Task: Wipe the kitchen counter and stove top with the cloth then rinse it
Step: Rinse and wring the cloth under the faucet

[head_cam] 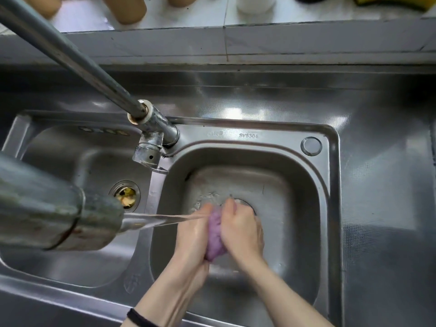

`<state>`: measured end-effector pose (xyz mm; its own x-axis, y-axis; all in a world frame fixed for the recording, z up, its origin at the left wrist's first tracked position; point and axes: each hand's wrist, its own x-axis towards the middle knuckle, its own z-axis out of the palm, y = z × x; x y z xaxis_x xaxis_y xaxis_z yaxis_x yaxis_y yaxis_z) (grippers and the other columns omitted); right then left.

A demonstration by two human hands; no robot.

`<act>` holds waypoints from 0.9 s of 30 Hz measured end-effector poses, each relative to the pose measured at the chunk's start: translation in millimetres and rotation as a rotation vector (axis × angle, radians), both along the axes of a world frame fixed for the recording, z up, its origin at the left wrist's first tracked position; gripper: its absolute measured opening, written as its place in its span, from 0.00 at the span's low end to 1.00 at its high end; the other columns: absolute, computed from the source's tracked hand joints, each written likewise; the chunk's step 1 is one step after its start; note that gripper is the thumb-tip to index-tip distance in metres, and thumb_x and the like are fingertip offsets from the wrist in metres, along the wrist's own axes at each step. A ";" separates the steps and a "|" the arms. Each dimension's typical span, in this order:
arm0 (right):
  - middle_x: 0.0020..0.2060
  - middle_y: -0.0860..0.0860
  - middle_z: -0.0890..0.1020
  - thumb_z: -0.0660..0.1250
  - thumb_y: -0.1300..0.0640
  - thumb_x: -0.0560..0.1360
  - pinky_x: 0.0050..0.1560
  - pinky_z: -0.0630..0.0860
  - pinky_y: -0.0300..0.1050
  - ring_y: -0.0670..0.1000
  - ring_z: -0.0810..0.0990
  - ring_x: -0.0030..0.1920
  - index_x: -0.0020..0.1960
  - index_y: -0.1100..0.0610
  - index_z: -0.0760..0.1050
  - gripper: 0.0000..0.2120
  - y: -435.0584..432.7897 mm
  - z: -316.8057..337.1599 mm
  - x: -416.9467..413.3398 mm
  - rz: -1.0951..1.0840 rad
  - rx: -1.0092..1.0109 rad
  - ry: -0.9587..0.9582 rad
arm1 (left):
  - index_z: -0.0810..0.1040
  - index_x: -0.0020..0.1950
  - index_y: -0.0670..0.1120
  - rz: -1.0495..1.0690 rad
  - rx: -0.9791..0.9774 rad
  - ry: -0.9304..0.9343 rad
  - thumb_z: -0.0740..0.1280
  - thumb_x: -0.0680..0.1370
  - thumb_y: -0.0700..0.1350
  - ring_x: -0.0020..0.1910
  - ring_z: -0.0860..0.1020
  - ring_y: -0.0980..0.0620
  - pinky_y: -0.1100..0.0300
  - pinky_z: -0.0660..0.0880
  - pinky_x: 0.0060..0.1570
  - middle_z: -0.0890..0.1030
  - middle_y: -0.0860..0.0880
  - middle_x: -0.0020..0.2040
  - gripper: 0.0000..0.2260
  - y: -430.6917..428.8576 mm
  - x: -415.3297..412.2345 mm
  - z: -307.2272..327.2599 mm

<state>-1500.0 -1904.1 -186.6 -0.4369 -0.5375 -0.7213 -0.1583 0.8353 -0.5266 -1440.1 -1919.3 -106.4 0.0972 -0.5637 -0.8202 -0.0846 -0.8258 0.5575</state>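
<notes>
A bunched purple cloth (215, 234) is squeezed between my two hands over the right basin of the steel sink (313, 208). My left hand (192, 234) grips its left side and my right hand (243, 228) presses its right side. A stream of water (162, 219) runs from the faucet spout (54, 213) at the left onto the cloth and my left hand. Water splashes on the basin floor near the drain (247, 204), which my right hand partly hides.
The left basin (70, 263) has a drain strainer (125, 195) with yellow scraps in it. The faucet's pipe (77, 64) crosses the upper left. Steel counter (387, 185) lies to the right. A tiled ledge (212, 13) behind holds tan bottles and a white container.
</notes>
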 end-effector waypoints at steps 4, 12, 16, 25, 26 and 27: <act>0.43 0.56 0.89 0.58 0.48 0.83 0.47 0.85 0.46 0.56 0.88 0.44 0.49 0.59 0.85 0.21 3.2 -24.7 -23.3 -0.306 0.166 -0.369 | 0.81 0.41 0.44 -0.169 -0.086 0.072 0.74 0.68 0.51 0.41 0.82 0.49 0.51 0.80 0.47 0.85 0.45 0.40 0.12 9.1 7.6 0.5; 0.44 0.59 0.89 0.63 0.45 0.84 0.39 0.85 0.52 0.57 0.89 0.41 0.54 0.62 0.83 0.21 11.8 -4.0 -26.1 -0.635 0.050 -0.762 | 0.84 0.57 0.44 -0.185 -0.192 -0.233 0.67 0.80 0.35 0.60 0.83 0.47 0.51 0.75 0.67 0.87 0.46 0.54 0.10 -1.1 63.0 -4.5; 0.49 0.65 0.87 0.61 0.44 0.85 0.44 0.85 0.61 0.66 0.87 0.47 0.60 0.64 0.79 0.23 5.8 9.7 -11.3 -0.684 0.024 -0.894 | 0.79 0.63 0.30 -0.217 -0.284 -0.301 0.63 0.83 0.31 0.48 0.83 0.56 0.65 0.72 0.49 0.81 0.32 0.62 0.11 -28.1 71.3 2.6; 0.48 0.62 0.87 0.62 0.45 0.84 0.24 0.79 0.44 0.61 0.84 0.40 0.60 0.61 0.80 0.20 -5.5 20.8 -2.7 -0.891 -0.016 -1.006 | 0.76 0.65 0.27 -0.020 -0.247 -0.141 0.53 0.86 0.34 0.46 0.80 0.44 0.72 0.70 0.27 0.78 0.29 0.65 0.16 -57.1 61.7 21.2; 0.53 0.63 0.87 0.61 0.45 0.84 0.24 0.79 0.44 0.63 0.84 0.45 0.63 0.62 0.79 0.22 -5.5 19.4 -3.4 -0.894 -0.021 -1.027 | 0.76 0.64 0.26 0.006 -0.246 -0.116 0.53 0.87 0.35 0.40 0.82 0.49 0.72 0.70 0.26 0.79 0.29 0.63 0.16 -58.4 60.9 23.5; 0.55 0.64 0.86 0.60 0.45 0.84 0.24 0.78 0.44 0.63 0.85 0.45 0.65 0.62 0.78 0.22 -5.0 17.6 -3.8 -0.895 -0.025 -1.039 | 0.76 0.64 0.27 0.026 -0.259 -0.095 0.53 0.87 0.36 0.33 0.82 0.55 0.71 0.71 0.27 0.80 0.30 0.59 0.17 -60.0 61.0 23.6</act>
